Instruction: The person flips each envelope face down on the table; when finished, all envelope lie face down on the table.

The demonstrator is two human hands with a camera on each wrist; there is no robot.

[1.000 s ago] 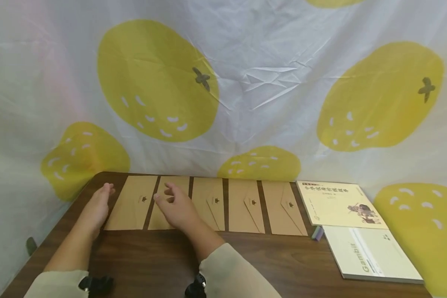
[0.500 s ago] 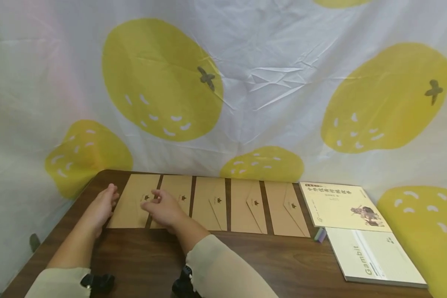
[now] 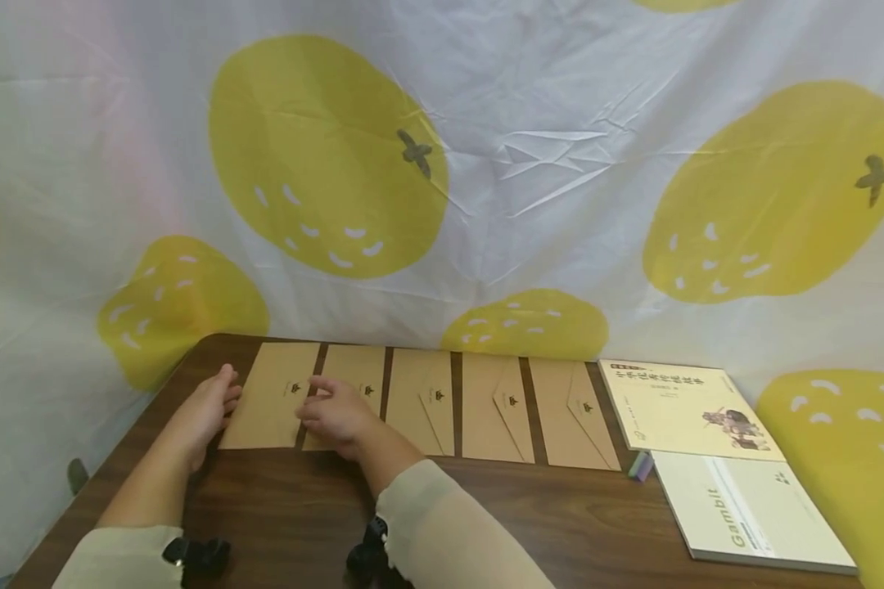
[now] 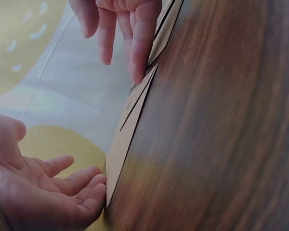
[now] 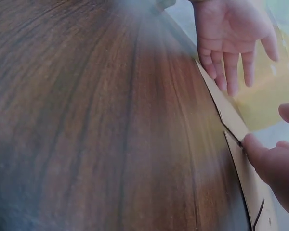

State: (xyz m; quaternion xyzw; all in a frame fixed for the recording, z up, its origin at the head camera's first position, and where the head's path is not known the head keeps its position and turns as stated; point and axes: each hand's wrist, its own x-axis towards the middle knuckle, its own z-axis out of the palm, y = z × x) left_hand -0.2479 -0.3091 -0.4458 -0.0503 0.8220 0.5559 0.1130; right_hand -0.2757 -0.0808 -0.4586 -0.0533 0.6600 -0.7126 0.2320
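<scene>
Several brown kraft envelopes with small dark crown prints lie flat in a row along the table's back. My left hand [image 3: 200, 415] is at the left edge of the leftmost envelope [image 3: 268, 413], its fingers loosely extended and seemingly touching that edge. In the left wrist view the left hand [image 4: 43, 192] is palm-up beside the envelope. Over the second envelope [image 3: 357, 361] is my right hand [image 3: 342, 415], its fingertips near the narrow gap between the first two envelopes. The right hand [image 5: 279, 166] grips nothing visible; its little finger side is low by the envelopes in the right wrist view.
Right of the row lie a cream book [image 3: 681, 409] and a pale book marked Gambit [image 3: 751, 511]. A small purple and green block [image 3: 641, 466] sits by them. Behind the dark wooden table [image 3: 530, 523] hangs a white curtain [image 3: 545, 213] with yellow fruit.
The right hand has moved left and lower, from over the second envelope toward the gap beside the first. The left hand's fingers have come to the first envelope's left edge. The view shifted slightly.
</scene>
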